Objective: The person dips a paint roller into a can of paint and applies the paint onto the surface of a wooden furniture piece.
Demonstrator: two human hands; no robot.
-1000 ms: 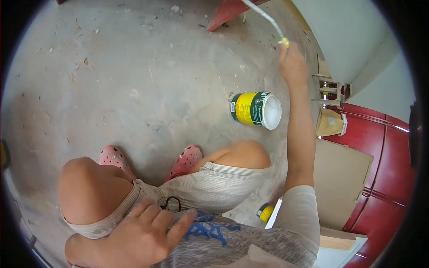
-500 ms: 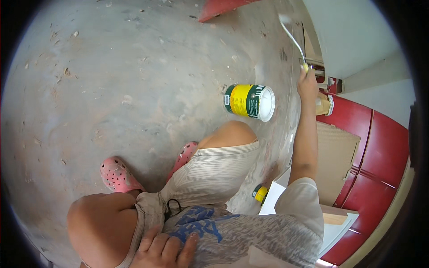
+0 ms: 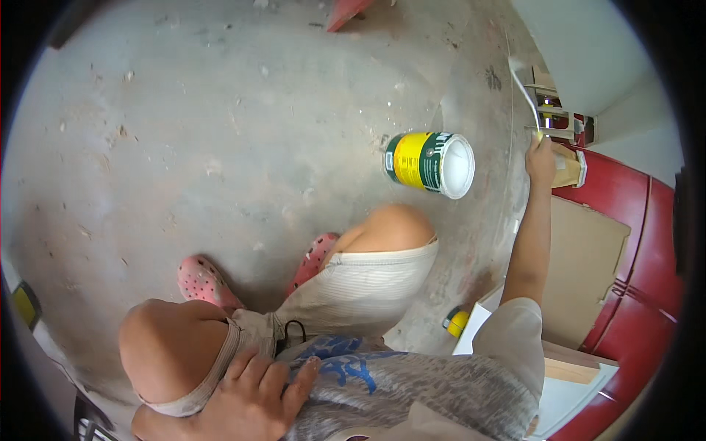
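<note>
My right arm reaches out at the right, and my right hand (image 3: pixel 542 156) is closed round the handle of a small paint roller (image 3: pixel 526 94). The roller's thin white frame bends away from the hand, and its pale head looks blurred against the wall's lower edge. On my lap rests my left hand (image 3: pixel 257 389), palm down, fingers apart, holding nothing. Left of my right forearm stands a green and yellow paint can (image 3: pixel 426 163), its open top showing white inside.
Red panels (image 3: pixel 614 184) line the right side, with a flat brown cardboard sheet (image 3: pixel 588 268) against them. A smaller yellow can (image 3: pixel 457 321) stands near my right elbow. Pink clogs (image 3: pixel 206 283) are on my feet on the grey, debris-flecked floor (image 3: pixel 147 147). A red object (image 3: pixel 346 13) lies far ahead.
The whole view has shifted somewhat. My right hand and the roller have come back a little toward me along the wall. More of my left hand shows on my lap.
</note>
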